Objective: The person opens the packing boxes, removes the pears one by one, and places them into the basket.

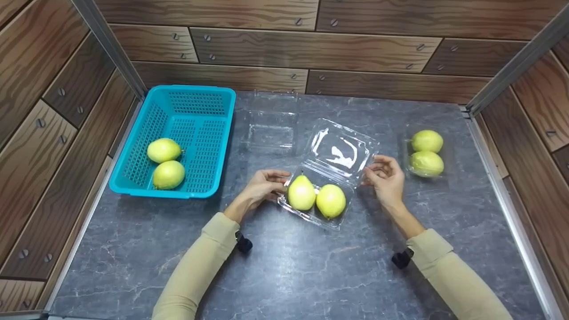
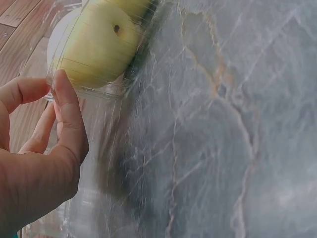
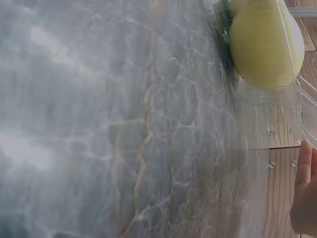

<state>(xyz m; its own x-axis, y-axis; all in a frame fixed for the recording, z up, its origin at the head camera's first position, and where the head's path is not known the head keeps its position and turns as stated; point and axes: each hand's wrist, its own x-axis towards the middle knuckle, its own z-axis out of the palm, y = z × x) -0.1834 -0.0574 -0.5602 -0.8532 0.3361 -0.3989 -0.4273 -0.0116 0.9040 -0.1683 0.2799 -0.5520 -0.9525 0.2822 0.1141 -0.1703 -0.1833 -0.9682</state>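
Note:
A clear plastic clamshell container (image 1: pixel 311 218) sits at a slant between my hands, its lid (image 1: pixel 340 149) raised and folded back. Two yellow-green pears lie side by side in its base, one pear (image 1: pixel 301 193) on the left, the other pear (image 1: pixel 331 201) on the right. My left hand (image 1: pixel 266 186) pinches the base's left rim between thumb and fingers; the left wrist view shows this grip close beside a pear (image 2: pixel 96 47). On the other side, my right hand (image 1: pixel 386 180) holds the lid's right edge. Only part of that right hand (image 3: pixel 304 193) shows in the right wrist view.
A turquoise basket (image 1: pixel 215 178) stands at the left with two pears (image 1: pixel 164 151) in it. Behind my left hand is another clear container (image 1: pixel 271 129). Two more pears (image 1: pixel 426 153) sit in a clear container at the right. Wood-patterned walls (image 1: pixel 284 49) enclose the grey marbled tabletop (image 1: pixel 284 280).

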